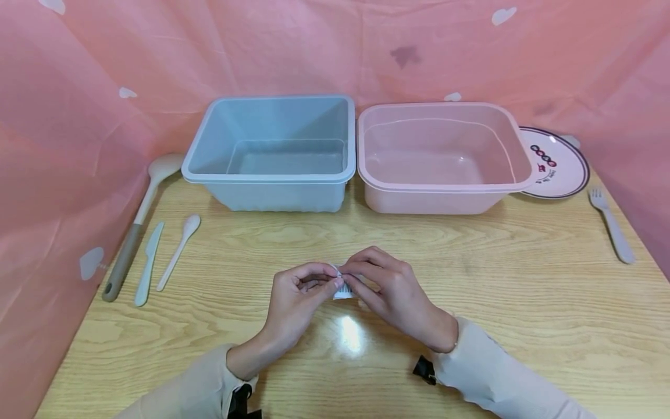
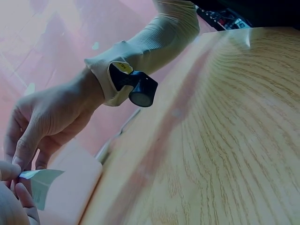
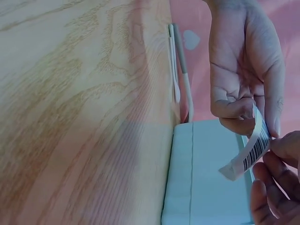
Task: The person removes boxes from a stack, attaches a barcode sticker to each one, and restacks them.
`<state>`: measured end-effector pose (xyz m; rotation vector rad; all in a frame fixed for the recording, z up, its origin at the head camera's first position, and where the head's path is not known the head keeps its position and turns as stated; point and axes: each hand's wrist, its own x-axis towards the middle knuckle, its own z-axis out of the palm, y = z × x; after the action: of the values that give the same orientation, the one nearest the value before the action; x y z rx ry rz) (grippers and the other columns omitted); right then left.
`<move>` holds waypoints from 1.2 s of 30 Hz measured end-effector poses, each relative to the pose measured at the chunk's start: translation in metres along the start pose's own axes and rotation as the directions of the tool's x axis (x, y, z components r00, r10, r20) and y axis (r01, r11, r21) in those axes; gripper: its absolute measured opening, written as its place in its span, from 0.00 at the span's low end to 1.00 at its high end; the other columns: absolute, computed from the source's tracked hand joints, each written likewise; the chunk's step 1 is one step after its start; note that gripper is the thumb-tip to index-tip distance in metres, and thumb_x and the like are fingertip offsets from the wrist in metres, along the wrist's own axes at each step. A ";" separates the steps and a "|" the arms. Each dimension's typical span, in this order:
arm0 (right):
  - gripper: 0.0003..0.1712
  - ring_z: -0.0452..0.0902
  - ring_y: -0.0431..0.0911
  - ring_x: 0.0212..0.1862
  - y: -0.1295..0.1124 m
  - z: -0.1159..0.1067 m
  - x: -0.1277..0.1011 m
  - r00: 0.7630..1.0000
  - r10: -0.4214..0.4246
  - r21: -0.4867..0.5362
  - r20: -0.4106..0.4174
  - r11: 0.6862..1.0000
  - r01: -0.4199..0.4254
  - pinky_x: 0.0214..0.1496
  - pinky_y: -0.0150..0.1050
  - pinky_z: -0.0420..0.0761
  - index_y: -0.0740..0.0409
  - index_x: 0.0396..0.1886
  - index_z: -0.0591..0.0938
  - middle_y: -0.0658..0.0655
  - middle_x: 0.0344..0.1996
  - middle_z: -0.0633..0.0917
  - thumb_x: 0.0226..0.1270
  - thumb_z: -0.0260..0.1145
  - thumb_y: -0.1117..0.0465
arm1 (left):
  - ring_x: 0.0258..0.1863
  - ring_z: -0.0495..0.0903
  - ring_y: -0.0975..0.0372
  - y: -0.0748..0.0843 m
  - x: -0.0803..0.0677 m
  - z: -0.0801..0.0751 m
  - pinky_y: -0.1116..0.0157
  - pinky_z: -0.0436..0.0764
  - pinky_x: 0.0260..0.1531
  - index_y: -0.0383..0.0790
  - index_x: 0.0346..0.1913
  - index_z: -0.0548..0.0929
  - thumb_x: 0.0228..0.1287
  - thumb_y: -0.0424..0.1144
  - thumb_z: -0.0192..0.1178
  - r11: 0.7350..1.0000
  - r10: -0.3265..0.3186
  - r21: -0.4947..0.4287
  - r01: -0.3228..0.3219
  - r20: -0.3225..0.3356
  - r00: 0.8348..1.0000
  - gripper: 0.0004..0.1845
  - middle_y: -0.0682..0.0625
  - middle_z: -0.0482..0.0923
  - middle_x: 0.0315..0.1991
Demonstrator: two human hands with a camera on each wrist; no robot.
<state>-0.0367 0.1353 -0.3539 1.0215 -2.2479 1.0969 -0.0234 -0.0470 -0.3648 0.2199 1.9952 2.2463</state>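
Between my two hands is a small white barcode label (image 1: pixel 344 293), a thin curled strip with black bars. My left hand (image 1: pixel 294 304) pinches one edge of it with thumb and forefinger. From the other side, my right hand (image 1: pixel 399 292) pinches it too, and the fingertips of both hands meet there. In the right wrist view the barcode label (image 3: pixel 256 152) bends away from the fingers with its lower end hanging loose. The left wrist view shows the label's pale side (image 2: pixel 44 190) under the right hand (image 2: pixel 58 112).
Behind the hands stand a blue basin (image 1: pixel 277 195) and a pink basin (image 1: pixel 434 202). A plate (image 1: pixel 567 169) lies partly behind the pink one, with a fork (image 1: pixel 612 227) at far right. Leftward lie a ladle-like long spoon (image 1: pixel 137 227), a knife (image 1: pixel 149 265) and a small spoon (image 1: pixel 178 252).
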 end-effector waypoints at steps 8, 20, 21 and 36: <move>0.08 0.81 0.42 0.37 0.001 0.001 -0.003 1.000 0.023 0.040 0.012 0.999 -0.023 0.35 0.30 0.82 0.59 0.36 0.87 0.52 0.35 0.84 0.57 0.71 0.71 | 0.34 0.84 0.66 0.000 -0.002 -0.001 0.70 0.84 0.37 0.24 0.37 0.83 0.57 0.26 0.66 1.000 0.018 0.011 -0.018 0.017 1.000 0.07 0.36 0.84 0.37; 0.05 0.81 0.40 0.35 0.000 0.005 -0.003 0.998 0.058 0.085 -0.001 0.995 -0.057 0.34 0.34 0.82 0.58 0.34 0.84 0.51 0.34 0.85 0.59 0.69 0.71 | 0.36 0.85 0.65 0.001 -0.002 -0.004 0.68 0.85 0.41 0.26 0.37 0.84 0.57 0.27 0.67 0.999 0.032 0.043 -0.033 0.030 0.999 0.06 0.33 0.84 0.37; 0.04 0.81 0.40 0.35 0.000 0.005 -0.003 0.998 0.062 0.090 0.003 0.994 -0.062 0.34 0.35 0.82 0.58 0.34 0.84 0.51 0.34 0.85 0.60 0.68 0.70 | 0.36 0.85 0.64 0.001 -0.002 -0.004 0.68 0.85 0.41 0.26 0.37 0.84 0.57 0.27 0.67 0.998 0.035 0.046 -0.037 0.031 0.999 0.06 0.33 0.84 0.37; 0.03 0.79 0.37 0.35 -0.003 0.005 0.001 0.986 0.165 0.102 0.013 0.981 -0.165 0.36 0.33 0.81 0.57 0.34 0.83 0.49 0.32 0.85 0.67 0.64 0.64 | 0.35 0.83 0.65 0.001 -0.001 -0.007 0.69 0.84 0.39 0.28 0.37 0.83 0.58 0.28 0.66 0.997 0.046 0.053 -0.047 0.035 0.998 0.06 0.35 0.83 0.37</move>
<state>-0.0355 0.1298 -0.3551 0.8896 -2.3344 1.2927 -0.0242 -0.0543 -0.3643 0.3112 2.0556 2.2023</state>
